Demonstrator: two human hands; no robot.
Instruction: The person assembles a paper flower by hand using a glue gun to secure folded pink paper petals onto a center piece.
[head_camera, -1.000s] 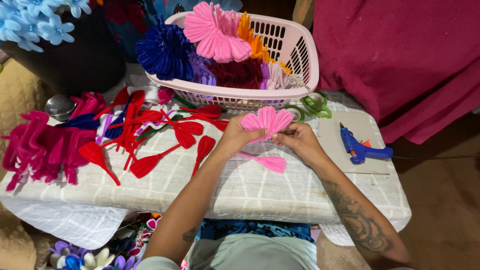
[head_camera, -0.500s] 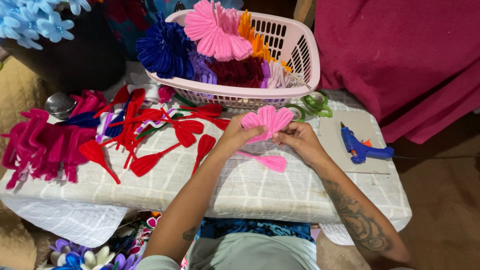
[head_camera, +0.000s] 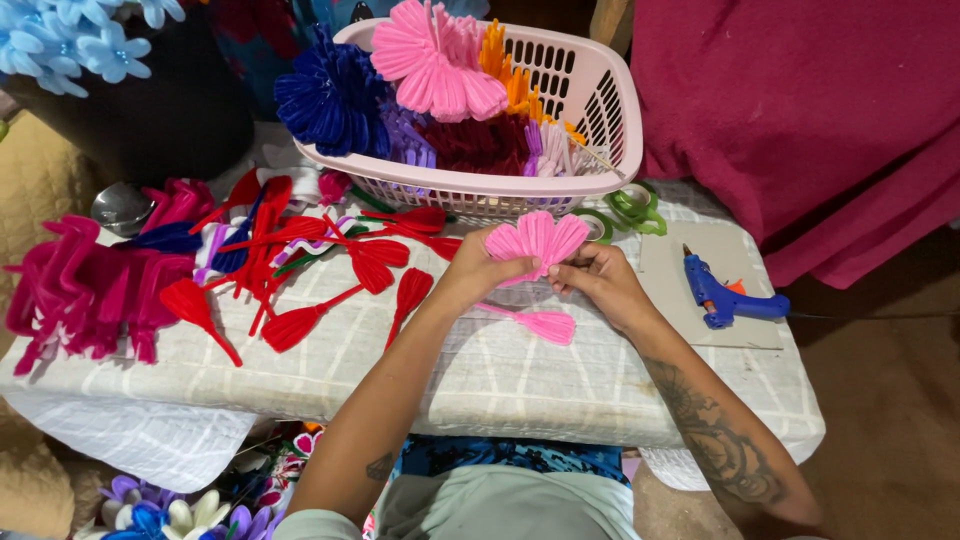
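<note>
Checked tablecloth (head_camera: 500, 380), hands gripping pink petals (head_camera: 538, 240)

My two bare arms and hands, seen from above.

My left hand (head_camera: 478, 268) and right hand (head_camera: 600, 282) carry no gloves, rings or wristbands that I can make out. Both my forearms are uncovered to the elbow and beyond; no sleeves show. My right forearm bears a large dark tattoo running along most of its length. A smaller dark tattoo sits near my left elbow. I wear a pale grey-green top over a blue patterned garment at my lap.
</note>
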